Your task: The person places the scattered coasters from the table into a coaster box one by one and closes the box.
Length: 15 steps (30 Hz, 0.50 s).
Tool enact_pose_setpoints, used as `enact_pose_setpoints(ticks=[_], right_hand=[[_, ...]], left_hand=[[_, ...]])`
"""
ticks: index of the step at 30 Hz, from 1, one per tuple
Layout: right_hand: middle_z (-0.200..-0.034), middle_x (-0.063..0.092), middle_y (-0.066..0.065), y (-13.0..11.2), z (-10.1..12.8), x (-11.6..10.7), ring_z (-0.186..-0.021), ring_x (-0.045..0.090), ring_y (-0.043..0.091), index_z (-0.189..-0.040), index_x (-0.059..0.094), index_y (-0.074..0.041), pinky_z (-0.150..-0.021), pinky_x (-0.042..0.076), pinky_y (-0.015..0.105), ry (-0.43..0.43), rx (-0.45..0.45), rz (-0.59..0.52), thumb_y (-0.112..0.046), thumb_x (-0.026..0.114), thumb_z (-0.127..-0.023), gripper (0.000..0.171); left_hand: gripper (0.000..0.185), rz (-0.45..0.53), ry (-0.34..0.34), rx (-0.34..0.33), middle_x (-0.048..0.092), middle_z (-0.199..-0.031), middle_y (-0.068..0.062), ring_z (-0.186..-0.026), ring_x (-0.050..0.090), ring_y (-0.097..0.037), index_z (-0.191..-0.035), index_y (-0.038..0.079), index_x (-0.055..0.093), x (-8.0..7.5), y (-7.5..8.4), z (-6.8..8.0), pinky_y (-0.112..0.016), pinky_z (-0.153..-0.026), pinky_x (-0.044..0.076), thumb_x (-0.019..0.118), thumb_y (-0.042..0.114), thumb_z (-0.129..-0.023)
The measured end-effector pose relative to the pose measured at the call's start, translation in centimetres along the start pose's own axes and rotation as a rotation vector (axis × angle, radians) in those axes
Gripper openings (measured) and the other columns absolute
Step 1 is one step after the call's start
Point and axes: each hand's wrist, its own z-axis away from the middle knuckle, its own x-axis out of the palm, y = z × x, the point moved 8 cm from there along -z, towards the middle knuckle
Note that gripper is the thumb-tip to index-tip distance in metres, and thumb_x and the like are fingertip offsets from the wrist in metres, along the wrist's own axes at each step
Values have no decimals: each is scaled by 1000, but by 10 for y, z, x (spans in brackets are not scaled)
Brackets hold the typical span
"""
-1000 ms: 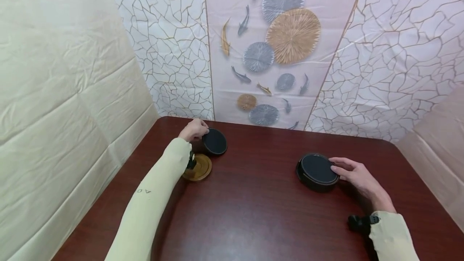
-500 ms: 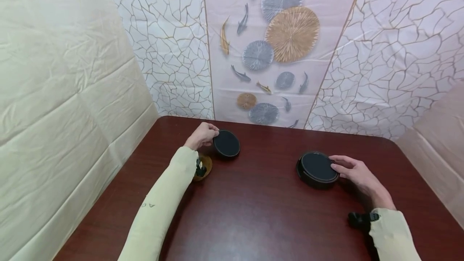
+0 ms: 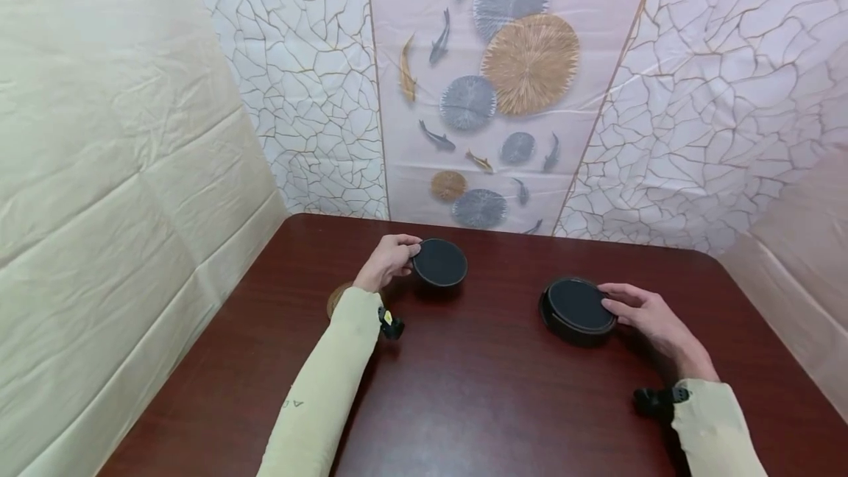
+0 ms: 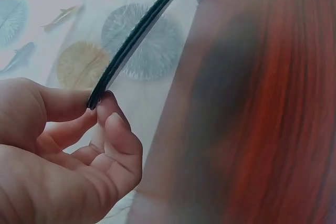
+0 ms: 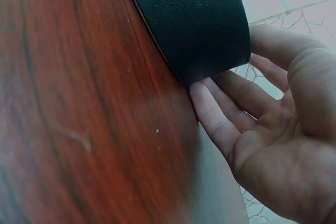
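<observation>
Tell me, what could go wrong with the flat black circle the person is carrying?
The left hand only pinches the thin black disc by its edge, held above the table, so it might slip and drop. The right hand just rests on the round black case, which might slide if bumped.

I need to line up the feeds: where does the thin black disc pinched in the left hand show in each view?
Head: thin black disc, centre-left, held above the table by the left hand.
Left wrist: seen edge-on, slanting from upper centre down to the fingertips.
Right wrist: not in it; only the black round box and right hand.
Shared landmark: the fish-and-lotus wall panel, also behind the disc at the left wrist.
</observation>
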Motion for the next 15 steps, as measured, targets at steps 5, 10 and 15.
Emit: enact_pose_setpoints(ticks=[5,10,15], right_hand=[[-114,58,-15,0,-2,3,-92,67,3,-144,44,-3,-77,56,25,-2,7,-18,-39,65,-94,64],[-112,57,-18,-1,0,1,-91,67,2,-144,43,-1,-76,57,25,-9,-1,-20,-37,64,-95,64],[-113,56,-21,-1,1,0,-92,66,1,-144,44,-1,-77,57,25,-11,-8,-27,-36,63,-96,62]], left_hand=[[27,104,-3,-21,59,-84,-3,-60,51,-13,-125,12,64,16,-9,2,-24,-58,47,57,14,-99],[27,177,-18,-25,59,-82,-3,-59,52,-13,-125,11,64,39,-11,4,-23,-57,48,58,15,-99],[25,207,-27,-8,60,-83,-3,-59,52,-13,-122,12,66,60,-4,5,-22,-56,48,58,15,-98]])
